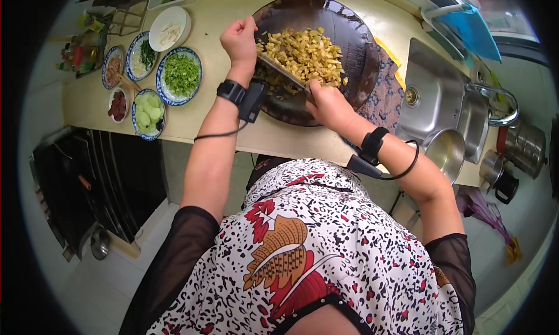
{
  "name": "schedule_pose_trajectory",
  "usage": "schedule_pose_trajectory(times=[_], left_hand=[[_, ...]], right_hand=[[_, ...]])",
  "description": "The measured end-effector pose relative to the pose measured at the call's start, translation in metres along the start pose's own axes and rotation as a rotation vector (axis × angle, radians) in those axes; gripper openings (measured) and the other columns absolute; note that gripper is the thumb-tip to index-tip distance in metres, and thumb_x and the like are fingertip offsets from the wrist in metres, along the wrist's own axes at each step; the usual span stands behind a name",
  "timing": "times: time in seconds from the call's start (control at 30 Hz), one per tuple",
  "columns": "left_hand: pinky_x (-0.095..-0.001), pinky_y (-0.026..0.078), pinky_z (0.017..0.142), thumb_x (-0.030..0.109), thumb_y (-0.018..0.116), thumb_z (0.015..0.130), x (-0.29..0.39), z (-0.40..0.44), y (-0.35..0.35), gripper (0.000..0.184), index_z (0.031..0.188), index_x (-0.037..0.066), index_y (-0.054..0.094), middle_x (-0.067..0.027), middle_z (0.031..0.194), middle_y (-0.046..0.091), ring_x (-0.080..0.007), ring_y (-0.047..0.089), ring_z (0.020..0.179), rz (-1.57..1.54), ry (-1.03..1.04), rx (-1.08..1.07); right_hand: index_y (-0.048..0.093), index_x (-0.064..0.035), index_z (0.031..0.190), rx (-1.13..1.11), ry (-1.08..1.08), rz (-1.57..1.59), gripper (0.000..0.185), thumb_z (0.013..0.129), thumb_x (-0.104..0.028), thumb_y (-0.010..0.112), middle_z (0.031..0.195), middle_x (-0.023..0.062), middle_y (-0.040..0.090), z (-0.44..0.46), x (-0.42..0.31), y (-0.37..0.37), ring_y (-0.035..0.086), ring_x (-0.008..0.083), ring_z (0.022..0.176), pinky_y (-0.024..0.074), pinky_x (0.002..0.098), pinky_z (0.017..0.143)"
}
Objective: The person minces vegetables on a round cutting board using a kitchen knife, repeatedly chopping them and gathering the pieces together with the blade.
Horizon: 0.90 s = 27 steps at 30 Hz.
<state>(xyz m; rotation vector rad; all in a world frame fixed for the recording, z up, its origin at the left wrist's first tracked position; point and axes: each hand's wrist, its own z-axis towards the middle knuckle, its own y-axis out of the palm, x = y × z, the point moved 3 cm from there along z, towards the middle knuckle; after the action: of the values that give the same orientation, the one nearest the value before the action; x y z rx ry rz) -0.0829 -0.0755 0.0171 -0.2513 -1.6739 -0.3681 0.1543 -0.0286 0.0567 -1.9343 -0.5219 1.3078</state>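
Observation:
My right hand (331,105) is closed around the handle of a kitchen knife (282,71). The blade slants to the upper left across a heap of chopped yellow-green pickled vegetable (308,52). That heap lies on a dark round chopping board (355,55), covering its middle and left part. At the board's left edge, beside the blade's far end, my left hand (240,44) is raised with its fingers curled in, and no object shows in it. Part of the heap below the blade is hidden by the knife and my right hand.
Left of the board stand a white bowl (181,26), a plate of chopped greens (181,75), a plate of pale green slices (149,111) and a small bowl of dark red pieces (118,105). A steel sink (434,96) with a metal pot (445,151) is at the right.

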Motion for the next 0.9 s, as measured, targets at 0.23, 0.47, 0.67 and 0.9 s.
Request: schedule_pose_trajectory(times=[0.23,0.47,0.67,0.9], left_hand=[[-0.0217,0.030,0.045,0.018,0.066,0.085,0.025,0.004,0.030,0.028,0.063,0.001,0.061,0.0043,0.053,0.050,-0.0030,0.042,0.047,-0.002,-0.012,-0.054],[-0.0228,0.027,0.041,0.017,0.066,0.088,-0.017,0.008,0.057,0.028,0.065,0.003,0.059,0.0035,0.055,0.050,-0.0042,0.038,0.043,0.122,-0.021,-0.150],[-0.0217,0.030,0.047,0.016,0.066,0.086,0.023,-0.017,0.083,0.031,0.060,0.001,0.058,0.0053,0.052,0.050,-0.0015,0.038,0.049,0.092,0.186,-0.130],[-0.0225,0.025,0.041,0.020,0.065,0.086,-0.008,0.014,0.108,0.030,0.062,0.003,0.060,0.0049,0.050,0.048,-0.0042,0.039,0.042,0.025,-0.130,-0.259]], right_hand=[[0.047,0.0040,0.090,0.018,0.075,0.061,0.025,0.078,-0.011,0.064,0.074,0.0255,0.062,-0.011,-0.009,-0.025,0.062,0.0440,0.078,0.0499,0.0498,0.072],[0.048,0.0047,0.088,0.083,0.095,0.056,0.021,0.078,-0.006,0.063,0.073,0.0257,0.061,-0.017,0.017,-0.022,0.062,0.0445,0.075,0.0499,0.0503,0.069],[0.043,0.0028,0.088,0.166,0.053,0.161,0.027,0.078,-0.010,0.065,0.071,0.0267,0.059,-0.036,0.038,-0.004,0.061,0.0448,0.074,0.0495,0.0509,0.067],[0.052,0.0068,0.084,0.190,0.145,0.036,0.018,0.076,-0.006,0.062,0.073,0.0266,0.062,-0.017,0.026,-0.054,0.063,0.0442,0.075,0.0513,0.0498,0.069]])
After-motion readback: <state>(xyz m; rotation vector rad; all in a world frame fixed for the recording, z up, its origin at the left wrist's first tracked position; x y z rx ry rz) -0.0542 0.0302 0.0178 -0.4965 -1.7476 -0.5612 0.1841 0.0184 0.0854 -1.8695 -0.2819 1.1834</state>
